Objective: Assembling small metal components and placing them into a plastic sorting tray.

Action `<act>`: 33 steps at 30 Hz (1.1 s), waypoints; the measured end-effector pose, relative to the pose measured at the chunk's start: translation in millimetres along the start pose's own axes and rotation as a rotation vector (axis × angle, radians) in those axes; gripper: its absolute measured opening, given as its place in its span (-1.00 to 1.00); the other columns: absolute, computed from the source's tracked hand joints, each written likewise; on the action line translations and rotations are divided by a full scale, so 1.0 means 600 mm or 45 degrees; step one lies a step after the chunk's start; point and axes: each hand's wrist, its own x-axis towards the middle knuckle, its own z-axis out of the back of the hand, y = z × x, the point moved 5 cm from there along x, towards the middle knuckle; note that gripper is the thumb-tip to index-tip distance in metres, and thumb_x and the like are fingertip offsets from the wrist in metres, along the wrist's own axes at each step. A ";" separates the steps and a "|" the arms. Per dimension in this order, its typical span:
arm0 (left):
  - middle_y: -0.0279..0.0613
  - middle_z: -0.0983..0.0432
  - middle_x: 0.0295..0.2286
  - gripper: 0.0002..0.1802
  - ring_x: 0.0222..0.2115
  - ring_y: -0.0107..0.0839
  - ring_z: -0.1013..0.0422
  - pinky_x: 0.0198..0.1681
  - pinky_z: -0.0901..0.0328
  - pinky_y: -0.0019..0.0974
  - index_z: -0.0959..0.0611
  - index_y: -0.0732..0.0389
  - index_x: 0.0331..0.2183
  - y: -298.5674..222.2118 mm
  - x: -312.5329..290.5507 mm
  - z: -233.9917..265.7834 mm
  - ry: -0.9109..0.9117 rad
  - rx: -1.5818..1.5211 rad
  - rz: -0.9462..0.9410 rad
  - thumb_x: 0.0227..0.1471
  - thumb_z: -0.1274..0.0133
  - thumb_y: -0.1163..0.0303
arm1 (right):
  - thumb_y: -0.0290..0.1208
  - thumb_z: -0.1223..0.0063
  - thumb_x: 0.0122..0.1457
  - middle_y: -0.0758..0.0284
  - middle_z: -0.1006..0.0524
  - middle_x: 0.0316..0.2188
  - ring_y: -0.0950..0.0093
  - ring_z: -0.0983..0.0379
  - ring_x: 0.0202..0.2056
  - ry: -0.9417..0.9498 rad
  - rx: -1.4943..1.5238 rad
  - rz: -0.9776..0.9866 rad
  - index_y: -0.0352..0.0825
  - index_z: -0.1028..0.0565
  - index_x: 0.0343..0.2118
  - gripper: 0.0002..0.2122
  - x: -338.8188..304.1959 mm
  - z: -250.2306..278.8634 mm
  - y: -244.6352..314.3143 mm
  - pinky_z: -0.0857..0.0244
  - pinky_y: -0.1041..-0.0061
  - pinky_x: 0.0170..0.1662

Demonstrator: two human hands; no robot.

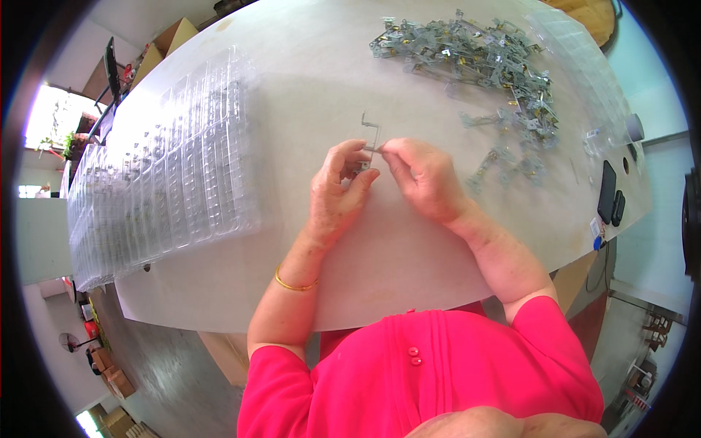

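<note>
A thin bent metal bracket (371, 130) stands up from between my hands over the middle of the table. My left hand (337, 186) grips its lower part with thumb and fingers, and a gold bangle (296, 285) circles that wrist. From the other side my right hand (425, 175) pinches at the bracket's side near the fingertips. Whether a second small part sits in that pinch is hidden. Off to the right of my hands lies a large loose heap of similar grey metal brackets (504, 62), some with brass-coloured bits.
Tall stacks of clear plastic trays (212, 157) fill the table's left side. More clear plastic trays (573, 58) lie at the far right. A black phone (607, 192) and a small dark object (618, 208) rest near the right edge of the white table (314, 95).
</note>
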 end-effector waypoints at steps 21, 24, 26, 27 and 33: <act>-0.14 -0.55 -0.26 -0.62 -0.33 -0.44 -0.49 -0.23 -0.42 -0.37 -0.46 0.38 0.04 -0.018 -0.008 -0.021 0.409 -0.585 0.430 0.20 -0.03 0.50 | -0.42 0.00 0.37 0.33 -0.61 -0.22 0.59 -0.54 -0.31 0.082 1.224 -0.674 -0.32 -0.53 -0.11 -0.86 -0.004 -0.010 -0.072 -0.41 0.56 -0.20; -0.16 -0.54 -0.27 -0.64 -0.33 -0.45 -0.50 -0.24 -0.43 -0.36 -0.47 0.38 -0.01 -0.008 -0.008 -0.033 0.317 -0.572 0.406 0.18 -0.08 0.49 | -0.43 0.01 0.37 0.32 -0.61 -0.22 0.58 -0.55 -0.30 0.048 1.102 -0.675 -0.33 -0.52 -0.11 -0.86 -0.009 -0.009 -0.075 -0.45 0.56 -0.22; -0.16 -0.54 -0.27 -0.66 -0.33 -0.45 -0.50 -0.24 -0.44 -0.36 -0.48 0.38 -0.04 -0.002 -0.009 -0.030 0.215 -0.534 0.370 0.16 -0.12 0.48 | -0.45 0.02 0.38 0.32 -0.60 -0.23 0.57 -0.55 -0.29 -0.081 1.051 -0.643 -0.33 -0.52 -0.11 -0.87 -0.012 -0.010 -0.080 -0.49 0.56 -0.21; -0.16 -0.54 -0.29 -0.67 -0.34 -0.45 -0.50 -0.25 -0.44 -0.34 -0.48 0.37 -0.09 -0.010 -0.008 -0.022 0.167 -0.285 0.203 0.13 -0.16 0.48 | -0.46 0.04 0.38 0.33 -0.59 -0.23 0.57 -0.55 -0.28 -0.076 1.060 -0.648 -0.34 -0.52 -0.11 -0.87 -0.011 -0.012 -0.078 -0.52 0.53 -0.17; -0.11 -0.53 -0.45 -0.74 -0.49 -0.29 -0.50 -0.39 -0.43 -0.27 -0.52 0.28 -0.29 -0.041 -0.009 -0.019 -0.010 0.365 -0.299 -0.03 -0.26 0.52 | -0.45 0.05 0.39 0.34 -0.57 -0.21 0.57 -0.55 -0.27 -0.052 0.965 -0.619 -0.35 -0.51 -0.11 -0.86 -0.008 -0.014 -0.071 -0.53 0.49 -0.13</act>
